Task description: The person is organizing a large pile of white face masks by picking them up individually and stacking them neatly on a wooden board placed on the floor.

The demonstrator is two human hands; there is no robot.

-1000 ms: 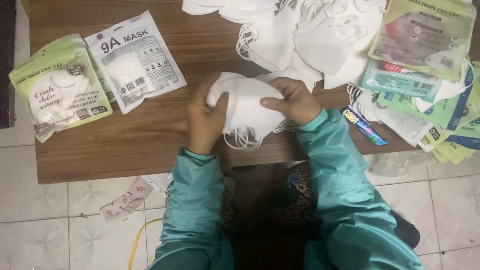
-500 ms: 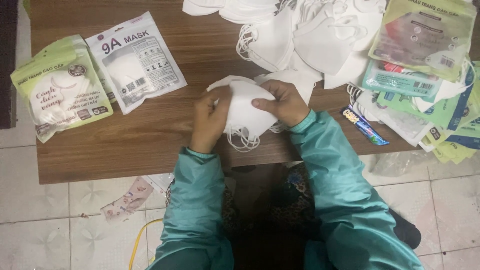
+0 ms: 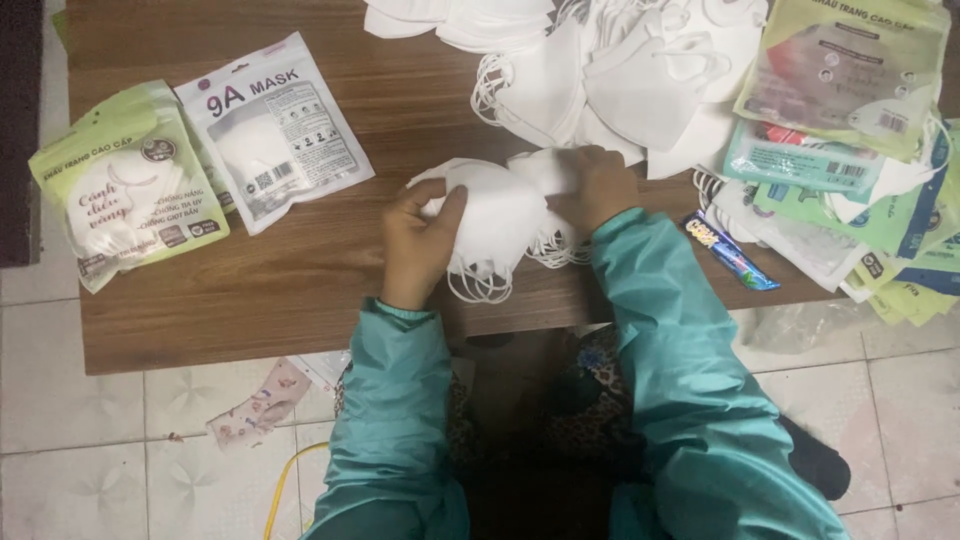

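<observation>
My teal jacket sleeves (image 3: pixel 400 420) come up from the bottom of the view, over a pale tiled floor (image 3: pixel 80 400) where a crumpled pinkish printed wrapper (image 3: pixel 262 404) lies just below the table edge. On the brown wood-grain table (image 3: pixel 330 270) in front of me, my left hand (image 3: pixel 420 240) closes on the near left side of a small stack of white folded fabric face masks (image 3: pixel 497 215), thumb on top and fingers curled around the edge. My right hand (image 3: pixel 598 185) grips the stack's far right end, fingers folded down over it. The masks sit between my two hands, low over the table near its front edge, with their thin white ear loops (image 3: pixel 480 285) hanging down below the bundle. Just to the right of my right sleeve lies a slim blue foil-wrapped stick (image 3: pixel 730 252). Further left lie a white plastic mask packet with dark lettering (image 3: pixel 272 130) and, beside it and overlapping its left edge, a light green mask packet (image 3: pixel 125 185). Beyond my hands sits a loose heap of white masks (image 3: pixel 610 75), touching the far side of my bundle. At the far right is a spread of green and clear empty mask pouches (image 3: pixel 850 120), overlapping one another.
</observation>
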